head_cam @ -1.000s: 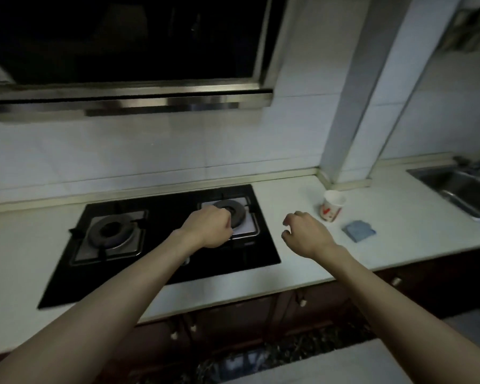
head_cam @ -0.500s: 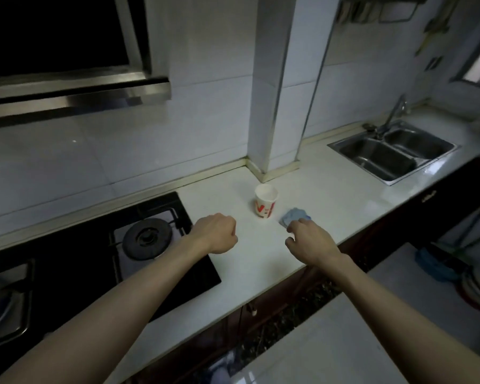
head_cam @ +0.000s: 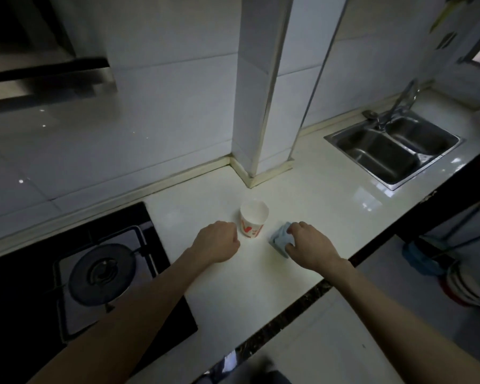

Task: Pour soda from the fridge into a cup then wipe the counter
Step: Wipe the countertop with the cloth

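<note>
Head view, looking down along both bare forearms, stretched out from the lower corners over the front edge of the worktop (head_cam: 319,209).

Left hand (head_cam: 218,243) knuckles up above the middle of the worktop, fingers curled under into a fist, nothing in it. Just beside the cup (head_cam: 254,221), on its left, with a thin strip of white between fist and cup wall; hard to tell whether resting on the surface or held just above it.

Right hand (head_cam: 310,245) palm down on the cloth (head_cam: 279,239), fingers bent over its far edge, thumb at its near edge, gripping it between them. Wrist lower than the knuckles, forearm crossing the dark front edge of the worktop.

Cup upright, white paper with red marks, mouth open, standing about halfway between back edge and front edge, in front of the corner of the tiled pillar (head_cam: 262,92). Inside pale; contents not clear in the dim light. Cloth light blue, bunched, lying right of the cup and a little nearer the front edge, apart from it, partly covered by the right hand.

Black stove (head_cam: 161,275) sunk into the left end of the worktop, one round burner (head_cam: 101,273) near the left forearm. Hood (head_cam: 47,79) above it, blurred. Steel double sink (head_cam: 393,152) set into the right end, tap (head_cam: 400,102) at its back edge. Past the front edge on the right, blue and red things on the floor (head_cam: 377,314), too blurred to name.
</note>
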Demonstrator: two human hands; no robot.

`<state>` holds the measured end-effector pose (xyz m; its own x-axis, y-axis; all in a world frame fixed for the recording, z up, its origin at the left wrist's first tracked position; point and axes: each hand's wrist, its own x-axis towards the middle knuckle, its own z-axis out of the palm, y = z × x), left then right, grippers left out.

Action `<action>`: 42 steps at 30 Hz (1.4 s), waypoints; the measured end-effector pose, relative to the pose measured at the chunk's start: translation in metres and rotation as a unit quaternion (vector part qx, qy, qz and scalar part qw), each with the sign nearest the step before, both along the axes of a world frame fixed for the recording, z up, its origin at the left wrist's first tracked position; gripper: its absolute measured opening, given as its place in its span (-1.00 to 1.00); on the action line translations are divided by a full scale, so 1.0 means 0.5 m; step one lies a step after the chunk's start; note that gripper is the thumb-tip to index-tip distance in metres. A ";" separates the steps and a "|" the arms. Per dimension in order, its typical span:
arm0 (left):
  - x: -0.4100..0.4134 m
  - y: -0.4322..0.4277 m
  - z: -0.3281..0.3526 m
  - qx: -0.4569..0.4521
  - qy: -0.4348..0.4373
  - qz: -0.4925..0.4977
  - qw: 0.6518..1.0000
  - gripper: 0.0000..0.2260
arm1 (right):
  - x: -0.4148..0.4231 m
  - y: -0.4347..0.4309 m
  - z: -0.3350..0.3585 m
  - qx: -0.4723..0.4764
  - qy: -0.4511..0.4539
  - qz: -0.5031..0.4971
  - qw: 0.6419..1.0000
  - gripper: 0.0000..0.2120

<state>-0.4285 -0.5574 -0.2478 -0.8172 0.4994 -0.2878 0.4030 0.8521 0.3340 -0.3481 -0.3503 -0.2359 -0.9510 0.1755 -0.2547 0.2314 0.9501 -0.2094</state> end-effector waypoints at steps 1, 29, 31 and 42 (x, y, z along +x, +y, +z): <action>-0.015 0.016 -0.015 0.004 -0.013 0.019 1.000 -0.79 | -0.030 0.015 -0.016 -0.004 -0.011 0.005 1.000 -0.72; -0.172 0.080 -0.149 0.401 -0.162 0.498 0.751 -0.68 | -0.436 -0.020 -0.163 -0.155 -0.006 0.272 0.950 -0.05; -0.218 0.051 -0.143 0.411 -0.144 0.500 0.749 -0.67 | -0.483 -0.055 -0.157 -0.161 0.023 0.275 0.948 -0.04; -0.366 -0.014 -0.216 0.470 -0.119 0.525 0.700 -0.53 | -0.647 -0.166 -0.239 -0.201 0.085 0.220 0.951 -0.17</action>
